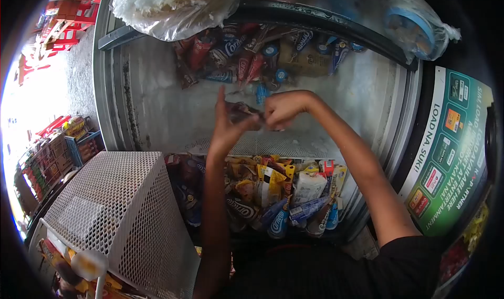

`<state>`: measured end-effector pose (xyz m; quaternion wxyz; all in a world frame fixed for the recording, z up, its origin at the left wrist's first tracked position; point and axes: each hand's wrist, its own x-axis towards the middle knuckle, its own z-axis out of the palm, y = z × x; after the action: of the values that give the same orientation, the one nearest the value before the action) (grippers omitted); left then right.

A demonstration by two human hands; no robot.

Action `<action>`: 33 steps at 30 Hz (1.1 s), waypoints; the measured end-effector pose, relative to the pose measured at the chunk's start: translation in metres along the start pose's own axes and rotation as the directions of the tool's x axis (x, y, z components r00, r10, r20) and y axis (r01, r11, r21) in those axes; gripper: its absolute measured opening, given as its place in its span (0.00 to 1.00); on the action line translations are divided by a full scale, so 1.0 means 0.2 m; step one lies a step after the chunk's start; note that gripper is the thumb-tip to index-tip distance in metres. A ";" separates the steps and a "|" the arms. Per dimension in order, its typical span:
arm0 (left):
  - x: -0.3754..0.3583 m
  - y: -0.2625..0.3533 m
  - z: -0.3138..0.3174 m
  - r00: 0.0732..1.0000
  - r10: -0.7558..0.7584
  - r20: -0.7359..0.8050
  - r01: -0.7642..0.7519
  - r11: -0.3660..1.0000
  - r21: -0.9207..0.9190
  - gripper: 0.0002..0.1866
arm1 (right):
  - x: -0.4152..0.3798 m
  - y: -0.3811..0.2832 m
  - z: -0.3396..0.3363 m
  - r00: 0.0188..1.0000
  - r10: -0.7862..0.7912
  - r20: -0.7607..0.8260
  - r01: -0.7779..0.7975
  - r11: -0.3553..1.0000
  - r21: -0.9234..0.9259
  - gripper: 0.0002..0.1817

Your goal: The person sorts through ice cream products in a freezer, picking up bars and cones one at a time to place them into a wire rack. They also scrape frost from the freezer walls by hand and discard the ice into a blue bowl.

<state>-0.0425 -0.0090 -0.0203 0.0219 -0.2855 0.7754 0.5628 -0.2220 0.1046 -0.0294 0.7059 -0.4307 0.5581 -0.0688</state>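
My left hand (229, 127) and my right hand (286, 110) meet over the inside of a chest freezer (157, 107). Between them is a small dark-wrapped item (242, 109), slightly blurred; its exact kind I cannot make out. The left hand cups it, with one finger pointing up and the thumb reaching right. At its right end, my right hand is closed in a pinch, wrist bent. Beyond the hands lie several wrapped Cornetto cones (231, 48) in the frosty bottom. A blue-wrapped piece (262, 93) sits just past the right hand.
Nearer me, a mesh basket holds mixed ice creams (273, 186). A white perforated basket (121, 194) stands at left. Plastic-bagged goods (176, 7) and a bagged blue-rimmed tub (412, 23) rest by the freezer's frame bar (315, 16). A green sign (451, 147) is at right.
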 end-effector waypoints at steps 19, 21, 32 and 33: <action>-0.05 -0.12 -0.30 0.779 -0.575 -0.250 0.079 0.486 -0.870 0.24 | 0.77 0.72 0.58 0.799 0.114 -0.590 -0.376 0.861 -0.343 0.17; -0.08 -0.15 -0.33 0.862 -0.502 0.070 0.158 0.134 -0.978 0.21 | 0.84 0.78 0.64 0.732 -0.019 -0.681 -0.375 0.824 -0.425 0.18; -0.13 -0.16 -0.21 0.836 -0.535 -0.121 0.153 0.440 -0.885 0.14 | 0.83 0.84 0.54 0.783 -0.018 -0.622 -0.320 0.846 -0.427 0.26; -0.14 -0.13 -0.20 0.811 -0.574 -0.110 0.156 0.394 -0.905 0.13 | 0.74 0.78 0.49 0.827 -0.014 -0.562 -0.232 0.901 -0.365 0.24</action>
<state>0.0059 -0.0383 -0.0182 -0.1598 -0.5341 0.2848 0.7798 -0.1438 0.1681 -0.2432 0.4086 -0.4999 0.7631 -0.0272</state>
